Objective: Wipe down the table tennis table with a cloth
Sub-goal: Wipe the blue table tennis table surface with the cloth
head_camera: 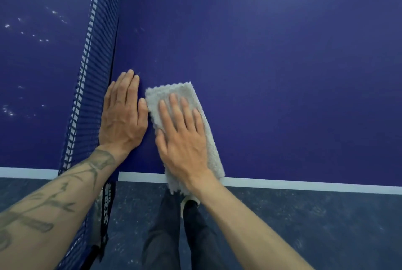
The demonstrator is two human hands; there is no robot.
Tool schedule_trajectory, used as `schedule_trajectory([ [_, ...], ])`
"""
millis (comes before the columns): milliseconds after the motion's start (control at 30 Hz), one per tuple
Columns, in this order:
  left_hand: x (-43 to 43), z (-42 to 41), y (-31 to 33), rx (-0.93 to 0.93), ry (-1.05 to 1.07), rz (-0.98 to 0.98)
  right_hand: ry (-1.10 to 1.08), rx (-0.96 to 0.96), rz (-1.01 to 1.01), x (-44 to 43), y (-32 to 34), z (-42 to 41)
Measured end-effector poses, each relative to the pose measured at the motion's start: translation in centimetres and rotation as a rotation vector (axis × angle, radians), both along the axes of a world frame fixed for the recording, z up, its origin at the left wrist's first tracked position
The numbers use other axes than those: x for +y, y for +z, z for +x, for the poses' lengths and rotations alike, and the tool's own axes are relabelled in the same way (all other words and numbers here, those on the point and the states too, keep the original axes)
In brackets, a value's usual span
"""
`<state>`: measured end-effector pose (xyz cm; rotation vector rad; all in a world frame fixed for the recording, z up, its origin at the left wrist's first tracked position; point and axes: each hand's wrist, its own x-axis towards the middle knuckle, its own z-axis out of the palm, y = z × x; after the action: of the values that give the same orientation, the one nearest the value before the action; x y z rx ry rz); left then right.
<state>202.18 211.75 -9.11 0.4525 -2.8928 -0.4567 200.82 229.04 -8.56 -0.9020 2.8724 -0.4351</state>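
**Desk:** What is the person doing at the bench (282, 73)?

**Caption writer:** The person is leaning over the blue playing surface and pressing a pale, fluffy cloth (181, 89) flat under the right hand (185, 139). The fingers are lying straight and slightly spread on top of it. The cloth is sitting near the net (91, 69), on its right, with its near end hanging over the white edge line (304, 186).

**Desk:** And the other hand?

**Caption writer:** The left hand (123, 115) is resting palm-down on the bare surface between net and cloth, fingers straight and close together, holding nothing. Its thumb is lying just beside the cloth's edge. It appears to be bracing the person's weight.

**Desk:** How far along is the job?

**Caption writer:** The half to the right of the net is looking even and largely clean, with only a few faint flecks (139, 29) close to the net. That side seems to be nearing its finish. The half to the left is carrying scattered white specks (43, 39). Whether they are dust or droplets cannot be told, but that side is probably waiting its turn. By that reading the wipe-down is about halfway, at best.
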Motion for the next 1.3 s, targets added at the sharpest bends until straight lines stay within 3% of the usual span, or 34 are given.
schedule_trajectory([
  [67,-0.1,0.0,0.2,0.0,-0.005,0.011,0.028,-0.004,0.038,2.5,0.3,-0.7],
  [167,-0.1,-0.1,0.5,-0.01,0.002,0.04,-0.14,0.008,0.129,3.5,0.4,-4.9],
  [300,-0.3,-1.0,1.1,0.038,0.069,0.139,-0.304,0.0,0.107,-3.0,0.7,-9.2],
  [433,-1.3,-3.4,1.9,0.132,0.131,0.222,-0.083,0.006,0.073,-8.6,0.1,-8.1],
  [533,-1.9,-4.9,2.5,0.139,0.174,0.255,0.105,-0.002,0.042,-6.7,0.1,-7.3],
  [733,-1.9,-7.8,2.9,0.061,0.163,0.264,-0.071,0.024,0.169,-5.2,0.7,-15.2],
  [1067,-3.4,-16.1,1.8,-0.004,0.209,0.162,-0.069,-0.022,0.116,-10.4,0.6,-29.9],
  [1300,-3.6,-16.9,1.7,-0.085,0.253,0.153,-0.053,-0.025,0.091,-12.6,0.8,-37.2],
])
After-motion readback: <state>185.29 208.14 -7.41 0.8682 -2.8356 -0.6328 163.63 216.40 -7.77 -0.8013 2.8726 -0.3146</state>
